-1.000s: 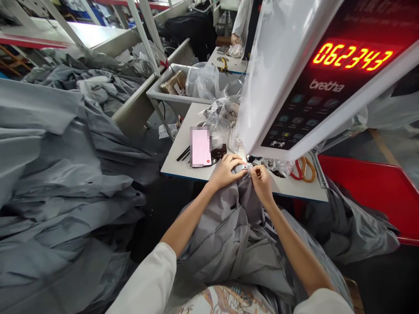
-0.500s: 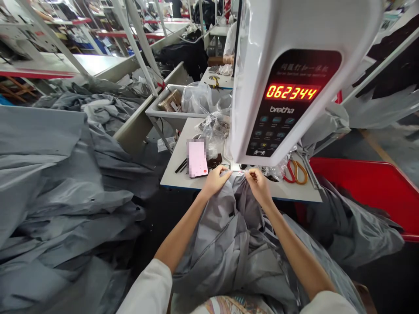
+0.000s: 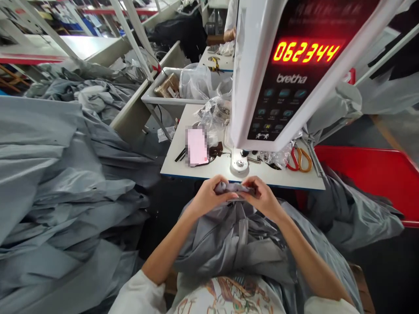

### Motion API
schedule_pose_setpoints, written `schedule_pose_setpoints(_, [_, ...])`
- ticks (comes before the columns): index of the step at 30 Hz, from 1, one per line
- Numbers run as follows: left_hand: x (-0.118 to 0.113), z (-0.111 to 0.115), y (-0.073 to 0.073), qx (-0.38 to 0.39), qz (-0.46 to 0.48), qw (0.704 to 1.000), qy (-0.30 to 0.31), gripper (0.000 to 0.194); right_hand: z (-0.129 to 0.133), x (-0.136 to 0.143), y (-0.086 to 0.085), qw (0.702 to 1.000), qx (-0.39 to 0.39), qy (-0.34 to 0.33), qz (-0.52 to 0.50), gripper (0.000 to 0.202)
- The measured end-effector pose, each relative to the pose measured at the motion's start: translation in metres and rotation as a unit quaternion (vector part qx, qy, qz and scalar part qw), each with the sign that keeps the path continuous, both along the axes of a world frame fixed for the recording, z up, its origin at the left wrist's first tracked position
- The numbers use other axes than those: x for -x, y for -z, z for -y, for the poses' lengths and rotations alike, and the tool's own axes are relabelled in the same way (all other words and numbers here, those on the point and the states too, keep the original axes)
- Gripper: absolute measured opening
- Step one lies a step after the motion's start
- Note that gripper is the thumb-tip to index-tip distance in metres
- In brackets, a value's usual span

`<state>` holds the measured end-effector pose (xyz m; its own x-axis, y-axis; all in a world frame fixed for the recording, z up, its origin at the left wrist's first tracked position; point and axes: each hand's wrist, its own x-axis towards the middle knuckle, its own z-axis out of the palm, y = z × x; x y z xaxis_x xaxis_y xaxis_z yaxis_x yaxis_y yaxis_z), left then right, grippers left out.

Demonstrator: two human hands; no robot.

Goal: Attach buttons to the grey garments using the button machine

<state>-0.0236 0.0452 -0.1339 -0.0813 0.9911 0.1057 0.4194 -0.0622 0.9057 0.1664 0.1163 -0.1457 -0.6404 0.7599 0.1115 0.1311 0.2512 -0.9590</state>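
Observation:
Both hands grip one grey garment (image 3: 225,231) that lies bunched over my lap. My left hand (image 3: 209,194) is closed on a folded edge of it, the thumb pointing inward. Opposite, my right hand (image 3: 262,198) pinches the same edge, its thumb close to the left one. The held fold is just in front of the table's near edge, below the button sewing machine (image 3: 255,113) with its red lit display. Under the machine head, the round metal base plate (image 3: 240,164) shows bare.
A pink-screened phone (image 3: 197,147) lies left on the white table (image 3: 173,163). Red- and orange-handled pliers (image 3: 299,159) lie right, near a red bin (image 3: 363,168). Grey fabric (image 3: 65,187) is heaped at left. Behind the table stands a grey trough (image 3: 153,96) with plastic bags; a co-worker's hand (image 3: 230,35) shows beyond.
Both hands have drawn the garment's edge back from under the machine head toward my body. They now hold it folded, and the base plate has come into sight. The view has tilted down slightly.

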Motion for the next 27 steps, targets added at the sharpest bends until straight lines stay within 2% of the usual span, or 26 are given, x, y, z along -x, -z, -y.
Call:
schedule_pose_setpoints(1, [0.001, 0.011, -0.001, -0.040, -0.022, 0.999, 0.026, 0.016, 0.007, -0.006, -0.002, 0.999, -0.024, -0.022, 0.009, 0.007])
schedule_pose_setpoints(2, [0.003, 0.021, -0.002, -0.092, -0.052, 0.993, 0.053, 0.012, 0.014, -0.012, -0.004, 0.998, -0.054, -0.037, 0.011, 0.006])
schedule_pose_setpoints(4, [0.005, 0.036, -0.003, -0.192, -0.120, 0.969, 0.104, 0.014, 0.025, -0.020, -0.006, 0.992, -0.120, -0.044, -0.004, 0.015])
schedule_pose_setpoints(6, [0.006, 0.047, -0.002, -0.258, -0.168, 0.942, 0.130, 0.017, 0.032, -0.025, -0.004, 0.985, -0.166, -0.034, -0.024, 0.018])
schedule_pose_setpoints(8, [0.007, 0.055, 0.001, -0.296, -0.177, 0.931, 0.118, 0.016, 0.035, -0.028, 0.000, 0.984, -0.175, -0.022, -0.031, 0.022])
schedule_pose_setpoints(10, [0.008, 0.059, 0.004, -0.312, -0.158, 0.934, 0.071, 0.016, 0.034, -0.029, 0.007, 0.987, -0.158, -0.007, -0.016, 0.026])
schedule_pose_setpoints(13, [0.013, 0.061, 0.006, -0.264, -0.137, 0.955, -0.024, 0.017, 0.032, -0.029, 0.015, 0.993, -0.114, 0.021, 0.026, 0.019])
schedule_pose_setpoints(15, [0.016, 0.059, 0.005, -0.163, -0.154, 0.972, -0.071, 0.019, 0.032, -0.027, 0.017, 0.995, -0.081, 0.029, 0.049, 0.013])
schedule_pose_setpoints(17, [0.016, 0.057, 0.002, -0.071, -0.191, 0.974, -0.103, 0.024, 0.035, -0.022, 0.014, 0.996, -0.051, 0.027, 0.060, 0.013])
schedule_pose_setpoints(19, [0.013, 0.056, -0.003, -0.036, -0.226, 0.969, -0.096, 0.033, 0.039, -0.016, 0.009, 0.997, -0.033, 0.030, 0.066, 0.015])
schedule_pose_setpoints(22, [0.002, 0.054, -0.013, -0.029, -0.238, 0.971, -0.015, 0.050, 0.043, -0.009, -0.001, 0.997, -0.029, 0.040, 0.064, 0.019])
schedule_pose_setpoints(24, [-0.005, 0.050, -0.020, -0.005, -0.224, 0.975, 0.006, 0.058, 0.044, -0.008, -0.007, 0.997, -0.033, 0.032, 0.059, 0.020])
schedule_pose_setpoints(25, [-0.007, 0.047, -0.023, 0.013, -0.213, 0.977, 0.006, 0.056, 0.044, -0.009, -0.009, 0.997, -0.036, 0.026, 0.056, 0.020])
schedule_pose_setpoints(27, [-0.010, 0.038, -0.028, 0.040, -0.180, 0.983, 0.008, 0.037, 0.044, -0.013, -0.013, 0.998, -0.041, 0.019, 0.054, 0.021])
